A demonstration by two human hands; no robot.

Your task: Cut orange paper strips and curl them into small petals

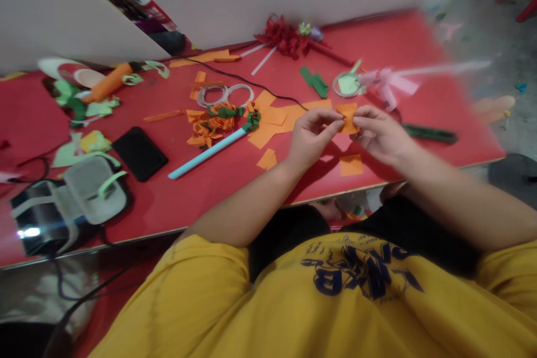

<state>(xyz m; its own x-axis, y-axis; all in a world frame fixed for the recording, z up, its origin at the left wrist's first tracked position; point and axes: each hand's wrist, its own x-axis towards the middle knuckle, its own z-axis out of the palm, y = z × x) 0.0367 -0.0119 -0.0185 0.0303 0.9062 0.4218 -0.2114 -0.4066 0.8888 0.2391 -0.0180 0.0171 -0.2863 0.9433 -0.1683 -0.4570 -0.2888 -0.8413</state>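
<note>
Dark blue lettering (371,285) crosses the yellow shirt (268,313) at 6 o'clock; a large "B" can be read, while the rest is too warped or blurred. The left hand (315,131) pinches a small orange paper piece (348,118) between thumb and fingers, the piece at its 2 o'clock. The right hand (380,133), also closed to a fingertip pinch, holds the opposite edge, paper at its 10 o'clock. From that piece, a loose orange square (351,165) lies at 6 o'clock, orange paper flowers (212,128) at 9
</note>
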